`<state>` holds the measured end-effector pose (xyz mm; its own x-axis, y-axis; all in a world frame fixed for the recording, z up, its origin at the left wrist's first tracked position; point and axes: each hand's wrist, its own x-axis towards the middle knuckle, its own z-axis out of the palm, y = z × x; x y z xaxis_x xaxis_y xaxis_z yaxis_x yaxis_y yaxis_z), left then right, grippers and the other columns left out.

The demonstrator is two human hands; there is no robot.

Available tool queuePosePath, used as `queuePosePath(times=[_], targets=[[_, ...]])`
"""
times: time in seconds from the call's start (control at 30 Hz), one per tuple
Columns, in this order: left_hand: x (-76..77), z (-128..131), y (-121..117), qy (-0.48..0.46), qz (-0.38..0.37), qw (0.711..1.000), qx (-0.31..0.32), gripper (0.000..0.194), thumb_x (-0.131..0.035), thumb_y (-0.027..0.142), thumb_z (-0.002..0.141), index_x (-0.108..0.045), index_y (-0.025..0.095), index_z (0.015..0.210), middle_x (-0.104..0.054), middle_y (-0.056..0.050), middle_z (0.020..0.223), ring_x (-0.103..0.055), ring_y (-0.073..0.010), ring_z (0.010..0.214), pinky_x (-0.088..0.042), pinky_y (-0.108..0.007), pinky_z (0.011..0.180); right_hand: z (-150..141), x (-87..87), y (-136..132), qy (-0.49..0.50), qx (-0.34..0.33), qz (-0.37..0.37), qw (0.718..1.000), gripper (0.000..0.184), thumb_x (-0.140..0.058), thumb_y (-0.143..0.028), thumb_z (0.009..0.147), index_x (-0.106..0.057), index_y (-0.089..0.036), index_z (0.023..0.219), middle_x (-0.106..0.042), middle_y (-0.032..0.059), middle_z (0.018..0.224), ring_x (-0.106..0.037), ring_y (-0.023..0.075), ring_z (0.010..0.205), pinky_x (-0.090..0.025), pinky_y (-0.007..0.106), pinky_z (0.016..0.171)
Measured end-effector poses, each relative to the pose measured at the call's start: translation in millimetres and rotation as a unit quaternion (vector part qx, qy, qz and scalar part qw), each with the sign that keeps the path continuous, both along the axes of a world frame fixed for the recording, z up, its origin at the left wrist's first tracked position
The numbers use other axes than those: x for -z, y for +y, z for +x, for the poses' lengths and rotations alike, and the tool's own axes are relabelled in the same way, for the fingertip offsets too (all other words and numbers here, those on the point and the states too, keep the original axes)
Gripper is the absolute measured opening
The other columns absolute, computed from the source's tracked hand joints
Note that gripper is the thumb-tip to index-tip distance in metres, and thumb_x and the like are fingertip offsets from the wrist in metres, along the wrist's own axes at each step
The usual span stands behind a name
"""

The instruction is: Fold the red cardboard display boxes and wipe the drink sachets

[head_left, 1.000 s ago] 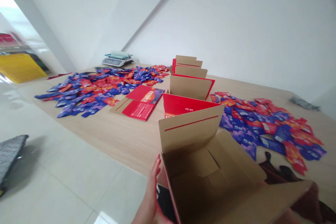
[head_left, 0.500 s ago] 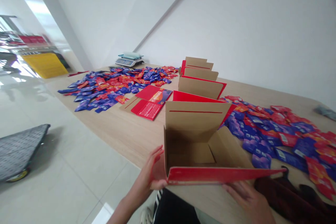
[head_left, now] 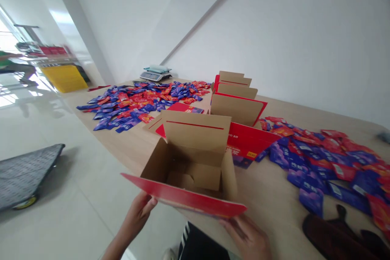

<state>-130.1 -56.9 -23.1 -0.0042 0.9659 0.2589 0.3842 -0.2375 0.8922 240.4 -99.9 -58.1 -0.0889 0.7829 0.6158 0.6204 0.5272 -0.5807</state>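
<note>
An open cardboard box [head_left: 195, 130], brown inside and red outside, is between my hands at the table's front edge. Its far flap stands up, and its red near flap leans out toward me. My left hand [head_left: 138, 213] grips the box's near left side, the thumb showing below the flap. Under the near right corner, my right hand [head_left: 248, 231] holds the box, its fingertips partly hidden by the flap. Right behind stands a row of other open boxes [head_left: 239, 107]. A flat red carton [head_left: 183, 107] lies behind the held box, mostly covered by it.
Red and blue sachets lie in a left heap [head_left: 131, 101] and a right heap [head_left: 326, 150] on the table [head_left: 262, 195]. A scale [head_left: 155, 74] sits at the far end. A dark brown item [head_left: 332, 233] lies front right. A grey trolley [head_left: 27, 174] and a distant person [head_left: 12, 65] are left.
The box in my hands has moved left, away from the row, and turned so its near flap faces me. Both hands have moved left with it, and more of the room shows at left.
</note>
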Motion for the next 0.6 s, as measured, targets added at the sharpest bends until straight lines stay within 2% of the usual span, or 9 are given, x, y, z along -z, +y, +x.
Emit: queuePosePath(times=[0.1,0.23,0.33,0.43,0.6], targets=[[1.2,-19,2,0.016,-0.003,0.999,-0.05,0.067,-0.057,0.083,0.084,-0.076,0.019,0.08,-0.073,-0.007,0.072,-0.07,-0.0274,0.068,-0.061,-0.035,0.074,-25,-7.1,8,0.037,-0.013,0.0,0.999,0.037,-0.075,-0.037,0.092,-0.075,-0.025,0.127,-0.079,0.0058,0.113,-0.079,0.0215,0.087,-0.063,0.022,0.085],[6.2,-32,11,0.013,-0.002,0.999,-0.046,0.063,-0.057,0.078,0.087,-0.076,0.019,0.091,-0.079,-0.011,0.089,-0.075,-0.031,0.084,-0.062,-0.037,0.082,-42,-10.2,17,0.072,-0.015,-0.02,0.997,0.039,-0.073,-0.039,0.093,-0.074,-0.025,0.129,-0.078,0.0058,0.115,-0.079,0.0219,0.09,-0.063,0.023,0.085],[4.2,-32,23,-0.014,0.012,0.999,-0.041,0.061,-0.057,0.074,0.091,-0.074,0.018,0.108,-0.078,-0.014,0.105,-0.074,-0.0324,0.098,-0.06,-0.04,0.091,-50,-7.0,24,0.1,-0.012,-0.049,0.994,0.039,-0.073,-0.043,0.093,-0.075,-0.024,0.126,-0.079,0.0055,0.111,-0.08,0.0216,0.086,-0.063,0.022,0.08],[-1.3,-27,38,-0.059,0.041,0.996,-0.051,0.063,-0.059,0.07,0.093,-0.065,0.016,0.127,-0.073,-0.017,0.122,-0.07,-0.0335,0.112,-0.056,-0.043,0.1,-59,-5.0,33,0.139,-0.004,-0.086,0.986,0.041,-0.071,-0.048,0.093,-0.077,-0.023,0.124,-0.08,0.0056,0.107,-0.08,0.022,0.083,-0.064,0.022,0.076],[-2.3,-19,62,-0.12,0.023,0.993,-0.006,0.059,-0.059,0.064,0.097,-0.056,0.018,0.133,-0.069,-0.016,0.131,-0.067,-0.0313,0.12,-0.055,-0.041,0.101,-68,-9.2,49,0.145,0.007,-0.183,0.972,0.051,-0.066,-0.054,0.094,-0.072,-0.021,0.133,-0.077,0.0082,0.116,-0.078,0.0253,0.1,-0.064,0.027,0.085]])
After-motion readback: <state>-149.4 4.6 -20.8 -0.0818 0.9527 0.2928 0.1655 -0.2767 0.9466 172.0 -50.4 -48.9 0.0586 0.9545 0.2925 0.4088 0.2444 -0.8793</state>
